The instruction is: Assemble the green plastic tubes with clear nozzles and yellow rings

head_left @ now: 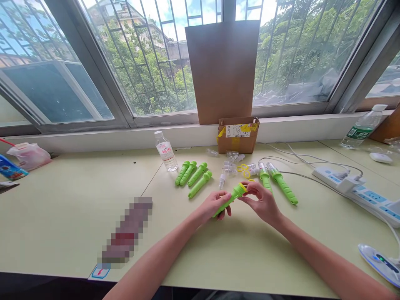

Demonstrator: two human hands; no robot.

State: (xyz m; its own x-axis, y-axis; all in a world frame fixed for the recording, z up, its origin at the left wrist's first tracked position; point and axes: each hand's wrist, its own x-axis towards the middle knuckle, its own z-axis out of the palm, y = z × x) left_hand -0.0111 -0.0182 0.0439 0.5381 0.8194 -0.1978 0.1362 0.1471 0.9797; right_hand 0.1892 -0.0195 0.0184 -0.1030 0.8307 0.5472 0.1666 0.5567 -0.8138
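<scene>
Over the counter (62,216), the left hand (214,204) is closed; I cannot tell the right hand's (264,204) grip. The clamped green tube (230,201) points toward two o'clock; uneven pressure could skew its yellow ring (243,187).

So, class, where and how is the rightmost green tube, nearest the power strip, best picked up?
I'd pinch the rightmost green tube across the middle of its body, from above and the right. It lies flat, its body long and slim; its clear end sits close to the neighbouring tube, but the gap widens lower down.
</scene>
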